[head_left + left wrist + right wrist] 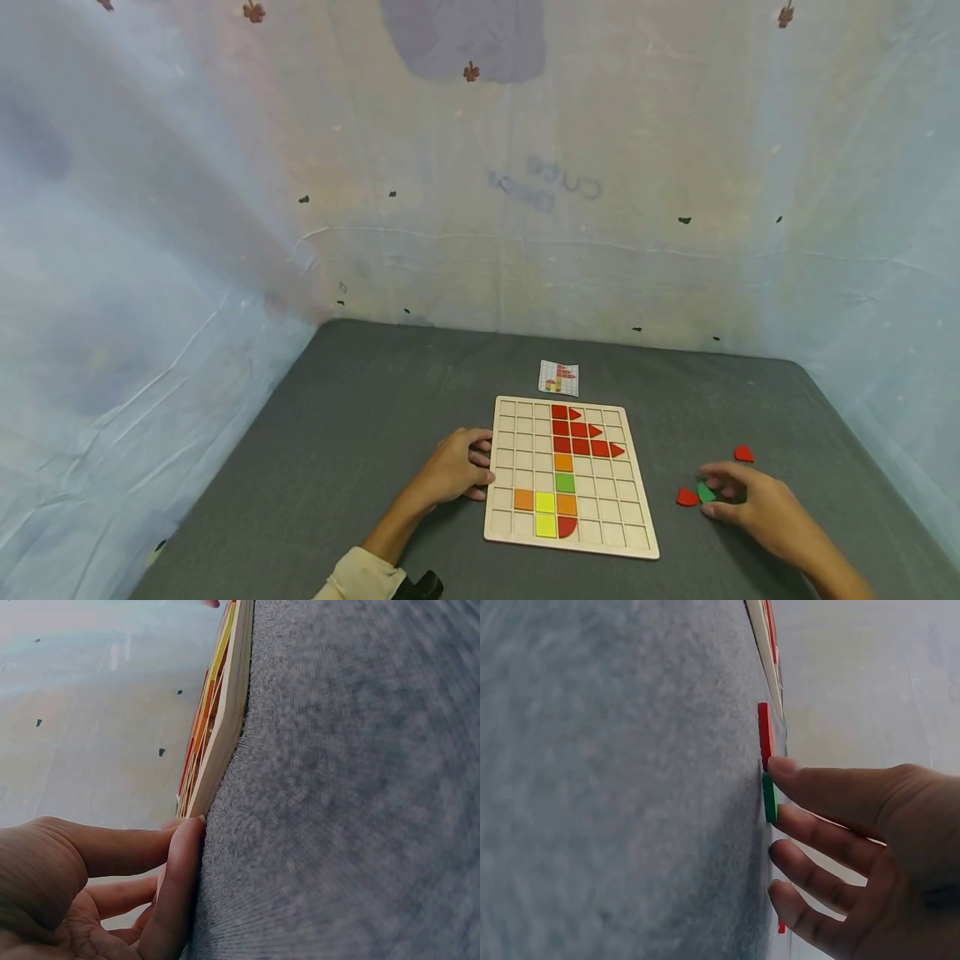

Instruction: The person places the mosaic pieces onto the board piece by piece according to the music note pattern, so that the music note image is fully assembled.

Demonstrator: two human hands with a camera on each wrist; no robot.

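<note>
A wooden grid board point(517, 473) lies on the grey table, with red, orange, yellow and green pieces set in some of its squares. Against the board's left edge rest the fingertips of my left hand point(452, 467); the left wrist view shows thumb and finger meeting right at the board's side point(229, 724). My right hand point(757, 500) is to the right of the board, low over the table. Its thumb and index finger pinch a green piece point(770, 797) from two sides. A red piece point(687, 497) lies just left of the green one.
Behind the board lies a small card point(558, 378) printed with a coloured grid pattern. Another red piece point(743, 453) is on the table beyond my right hand. Pale hanging sheets point(480, 275) enclose the table at the back and sides.
</note>
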